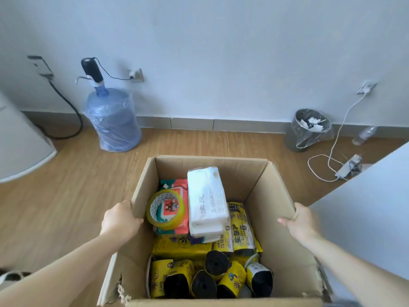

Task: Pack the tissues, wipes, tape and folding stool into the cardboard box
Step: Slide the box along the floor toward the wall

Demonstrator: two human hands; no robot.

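Observation:
An open cardboard box (263,196) stands on the wooden floor in front of me. My left hand (120,219) grips the top edge of its left flap. My right hand (298,220) grips the top edge of its right flap. Inside, white tissue packs (207,198) lie stacked near the middle. To their left, a roll of clear yellowish tape (166,209) rests on red and green wipes packs (180,189). Yellow-wrapped rolls of black bags (210,278) fill the near part of the box. No folding stool shows in view.
A blue water jug with a pump (111,118) stands against the wall at the back left. A lined waste bin (308,129) stands at the back right, with a white cable and charger (332,165) beside it. White furniture edges (20,147) flank both sides.

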